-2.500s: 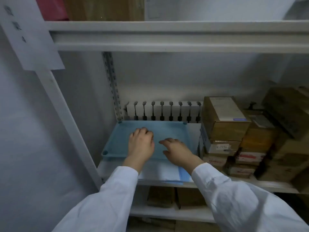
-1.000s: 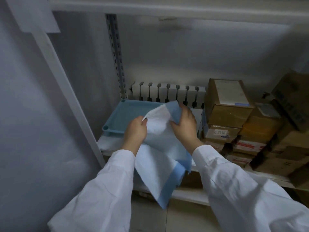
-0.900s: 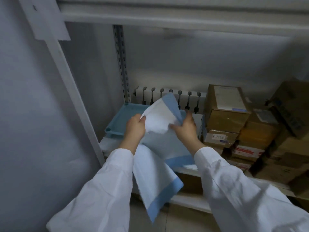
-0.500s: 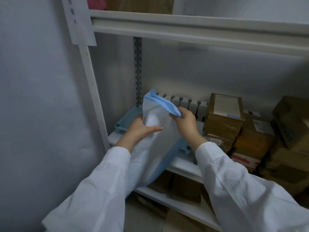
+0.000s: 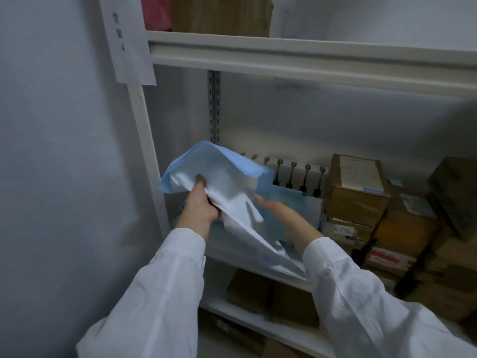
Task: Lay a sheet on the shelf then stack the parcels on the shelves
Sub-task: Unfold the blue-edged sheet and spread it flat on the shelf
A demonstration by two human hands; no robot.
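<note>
A white sheet with blue borders [image 5: 227, 177] is lifted, crumpled and half unfolded, in front of the middle shelf [image 5: 253, 264]. My left hand [image 5: 201, 205] grips its left part, thumb on top. My right hand [image 5: 284, 215] holds the right part from below, with its fingers mostly hidden by the sheet. A tail of the sheet hangs down over the shelf's front edge. Brown cardboard parcels [image 5: 356, 192] are stacked on the right of the same shelf. A teal tray [image 5: 294, 201] lies on the shelf behind the sheet, mostly covered.
White items with black handles [image 5: 291, 174] line the back wall. The upper shelf beam [image 5: 309, 55] runs overhead with boxes above it. A paper label [image 5: 129, 40] hangs on the left post. More boxes [image 5: 258, 293] sit on the lower shelf.
Both hands have lifted the sheet off the shelf and are spreading it; the left hand has pulled its part up and left. The camera has swung left and up.
</note>
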